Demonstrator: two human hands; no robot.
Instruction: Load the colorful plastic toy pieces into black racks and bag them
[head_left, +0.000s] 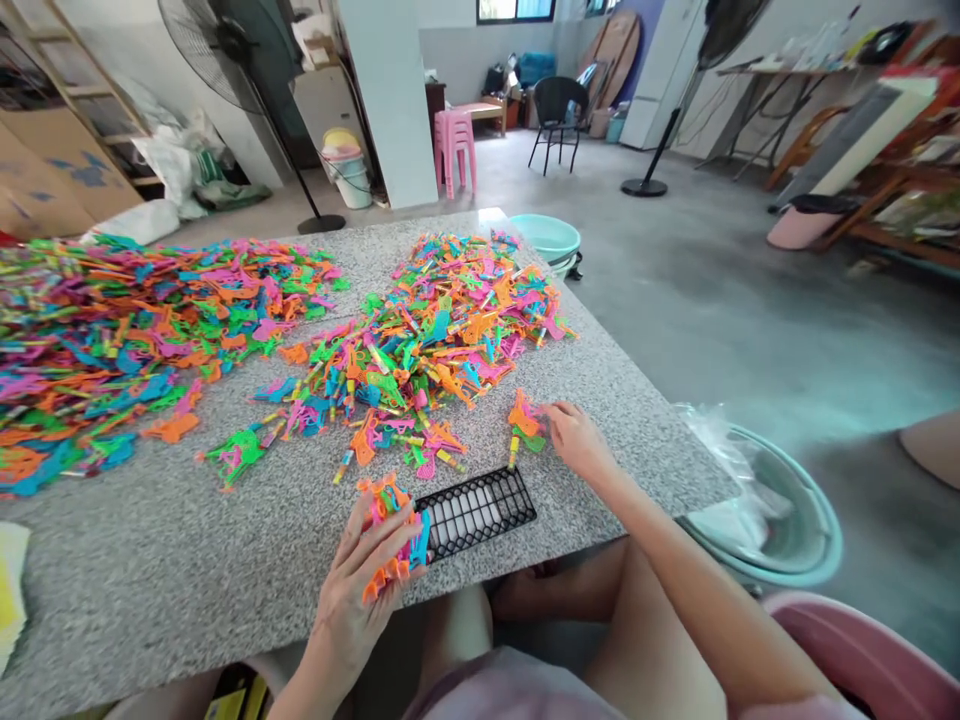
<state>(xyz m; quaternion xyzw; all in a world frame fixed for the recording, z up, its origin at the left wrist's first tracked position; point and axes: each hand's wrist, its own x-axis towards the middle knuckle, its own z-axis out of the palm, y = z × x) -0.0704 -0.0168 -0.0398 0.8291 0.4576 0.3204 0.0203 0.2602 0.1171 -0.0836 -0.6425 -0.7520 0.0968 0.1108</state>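
Note:
A black plastic grid rack (517,497) lies on the speckled stone table near its front edge. Its left end is packed with small colourful plastic toy pistols (390,495), standing close together. My left hand (364,565) is laid across this packed row, with its fingers curved around the toys. Beyond the rack's right end sits a small cluster of orange, pink and green toy pistols (523,415), one with a yellow-labelled tube. My right hand (576,436) reaches it with fingertips pinched at a pink piece; its thumb is partly hidden.
A loose heap of toy pistols (442,330) lies ahead, and a larger heap (135,340) spreads to the left. Beside the table's right edge are a teal basin (817,520) holding plastic bags, a pink tub (862,640) and another teal basin (547,235) farther back.

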